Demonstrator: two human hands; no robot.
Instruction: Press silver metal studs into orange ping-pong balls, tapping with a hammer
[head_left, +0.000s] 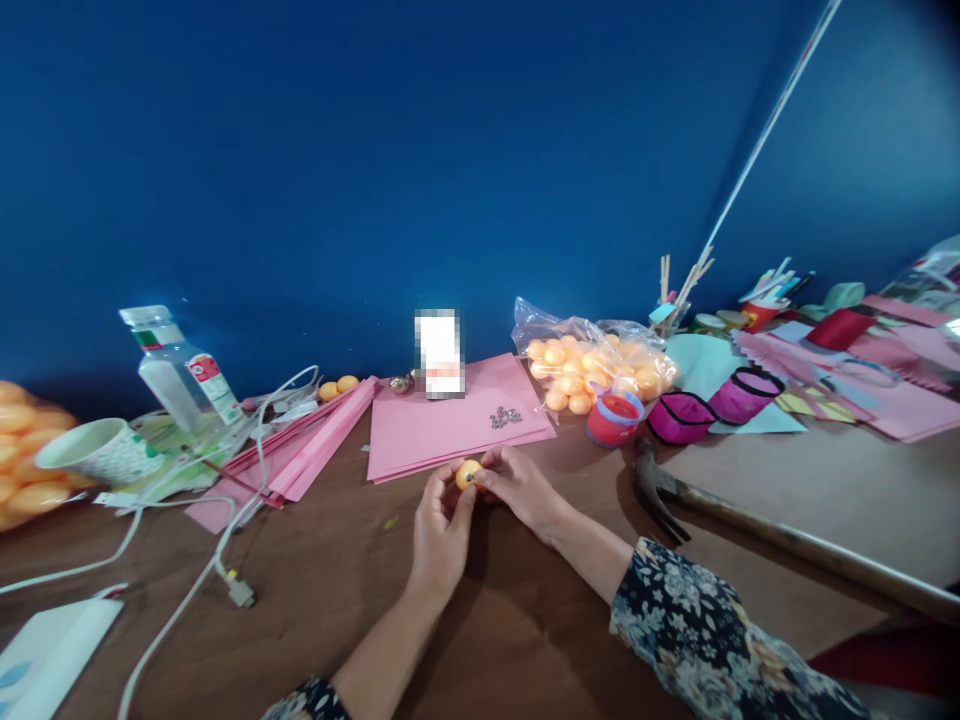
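In the middle, my left hand [441,530] is closed around a small orange ball [468,474] that looks like a ping-pong ball. The thumb and fingers of my right hand [521,490] pinch a tiny dark metal piece [471,478] against the ball's near face. Its exact kind is too small to tell. Just beyond the hands lie stacked sheets of pink paper [435,435]. A little pile of small dark metal pieces [505,417] rests on them.
A clear bag of orange balls [585,365], a red-and-blue tub [615,415] and purple fabric rings [681,417] stand at right. A hammer [795,545] lies nearer. At left are a white cable [225,530], a clear bottle [176,375] and a tilted paper cup [97,455].
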